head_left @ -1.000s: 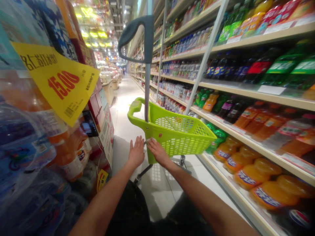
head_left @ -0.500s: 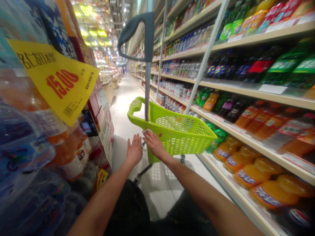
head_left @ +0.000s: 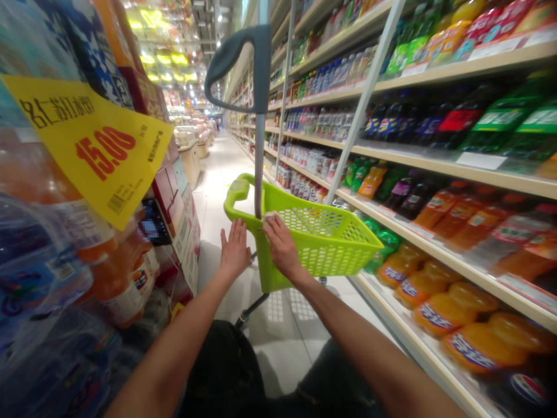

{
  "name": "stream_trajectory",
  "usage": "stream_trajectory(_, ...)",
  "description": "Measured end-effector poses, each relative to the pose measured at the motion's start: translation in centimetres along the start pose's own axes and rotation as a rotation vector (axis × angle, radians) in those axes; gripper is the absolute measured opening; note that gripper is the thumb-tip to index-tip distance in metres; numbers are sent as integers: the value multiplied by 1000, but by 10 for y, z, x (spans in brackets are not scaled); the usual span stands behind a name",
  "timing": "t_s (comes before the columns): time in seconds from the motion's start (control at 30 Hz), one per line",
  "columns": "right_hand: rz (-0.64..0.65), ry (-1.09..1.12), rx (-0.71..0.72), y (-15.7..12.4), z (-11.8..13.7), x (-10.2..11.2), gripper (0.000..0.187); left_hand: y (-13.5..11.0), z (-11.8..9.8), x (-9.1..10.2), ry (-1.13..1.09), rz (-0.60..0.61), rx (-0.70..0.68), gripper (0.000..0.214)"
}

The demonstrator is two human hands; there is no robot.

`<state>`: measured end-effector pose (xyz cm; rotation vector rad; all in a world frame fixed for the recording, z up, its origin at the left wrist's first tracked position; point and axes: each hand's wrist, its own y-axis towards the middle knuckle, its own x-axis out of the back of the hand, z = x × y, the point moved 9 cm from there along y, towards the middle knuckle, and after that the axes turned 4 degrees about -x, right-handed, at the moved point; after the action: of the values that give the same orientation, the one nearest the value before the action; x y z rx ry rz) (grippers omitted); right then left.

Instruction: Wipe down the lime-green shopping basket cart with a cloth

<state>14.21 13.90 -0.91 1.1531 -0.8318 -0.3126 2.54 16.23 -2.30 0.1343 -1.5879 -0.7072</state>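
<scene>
A lime-green shopping basket cart (head_left: 322, 255) stands before my knees, with a grey pole (head_left: 259, 168) and a dark grey handle (head_left: 263, 69) rising from its near side. My right hand (head_left: 282, 247) presses a small white wipe (head_left: 272, 217) against the rim beside the foot of the pole. Whether the wipe is cloth or paper I cannot tell. Fingers stretched upward, my left hand (head_left: 235, 248) is open and holds nothing. It is at the basket's near left edge, just below the rounded grip; whether it touches the plastic is unclear.
Shelves of bottled drinks (head_left: 456, 168) line the right side, down to orange soda bottles (head_left: 470, 342) near the floor. At left are stacked bottle packs (head_left: 39, 278) with a yellow price sign (head_left: 104, 145). A tiled aisle (head_left: 217, 157) runs ahead.
My right hand has moved up and to the right along the basket, showing more of the white wipe. My left hand has shifted slightly left and up, closer to the rim.
</scene>
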Motion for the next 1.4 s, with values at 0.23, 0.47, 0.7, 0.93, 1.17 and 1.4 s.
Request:
stream_trajectory(0.23, 49, 35, -84, 5, -25, -23, 43, 45, 0, 22, 28, -6, -43, 54)
stream_trajectory(0.47, 8, 82, -122, -14, -49, -19, 41, 45, -3, 26, 33, -17, -50, 47)
stream_trajectory(0.7, 27, 94, -105, -15, -58, -17, 44, 44, -11, 30, -11, -16, -16, 48)
stream_trajectory(0.93, 22, 113, -117, -17, -63, -8, 46, 41, -26, 36, -20, -8, -4, 48)
stream_trajectory(1.17, 53, 107, -196, -22, -81, 6, 46, 39, -44, 37, -51, 19, -96, 48)
stream_trajectory(1.4, 25, 158, -378, -19, -97, 20, 39, 48, -24, 38, -129, 48, -9, 56)
